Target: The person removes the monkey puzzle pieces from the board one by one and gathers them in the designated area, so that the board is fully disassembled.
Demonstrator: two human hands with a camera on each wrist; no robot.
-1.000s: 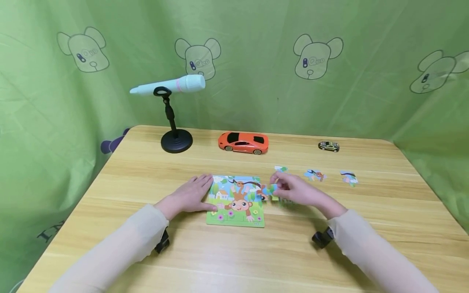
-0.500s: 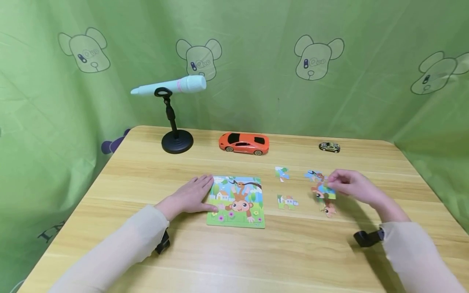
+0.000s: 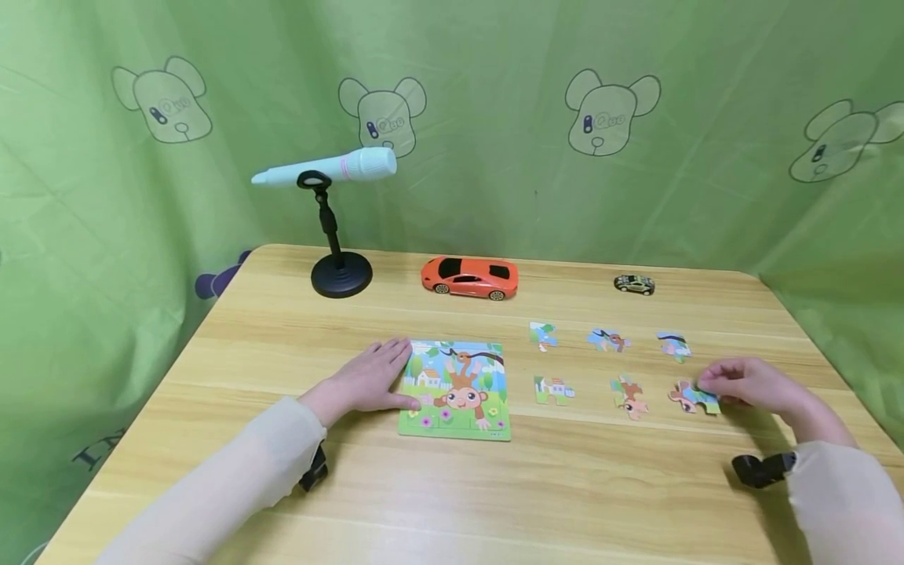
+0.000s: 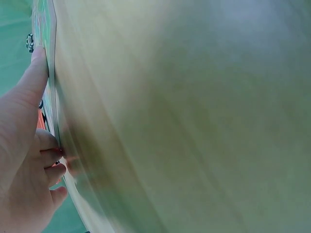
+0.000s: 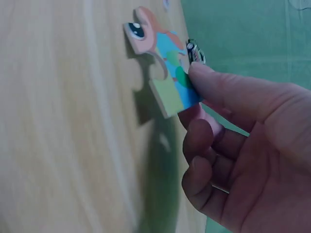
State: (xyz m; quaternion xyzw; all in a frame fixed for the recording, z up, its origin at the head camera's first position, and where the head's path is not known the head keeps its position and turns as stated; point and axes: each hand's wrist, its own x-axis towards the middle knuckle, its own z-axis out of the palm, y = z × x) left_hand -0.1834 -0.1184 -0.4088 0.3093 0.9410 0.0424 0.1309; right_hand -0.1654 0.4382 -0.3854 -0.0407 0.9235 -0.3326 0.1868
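Note:
My right hand (image 3: 763, 388) pinches a jigsaw puzzle piece (image 3: 695, 398) between thumb and fingers at the right of the table. In the right wrist view this piece (image 5: 170, 73) shows a monkey's eye with blue and green; it is tilted just off the wood and casts a shadow. My left hand (image 3: 370, 378) lies with extended fingers along the left edge of a square monkey puzzle board (image 3: 452, 425), its thumb on the board. Loose pieces lie between board and right hand: a house piece (image 3: 554, 390), a monkey-face piece (image 3: 630, 400) and several behind them.
A row of loose pieces includes a leafy one (image 3: 543, 335), a branch-and-tail one (image 3: 609, 340) and another branch one (image 3: 674, 345). Farther back stand a red toy car (image 3: 469, 278), a small patterned car (image 3: 634, 284) and a microphone (image 3: 325, 167) on a black stand (image 3: 341, 274).
My right hand has carried the pinched piece from beside the board to the right, past the monkey-face piece, and lowered it near the table. The left hand stays on the board.

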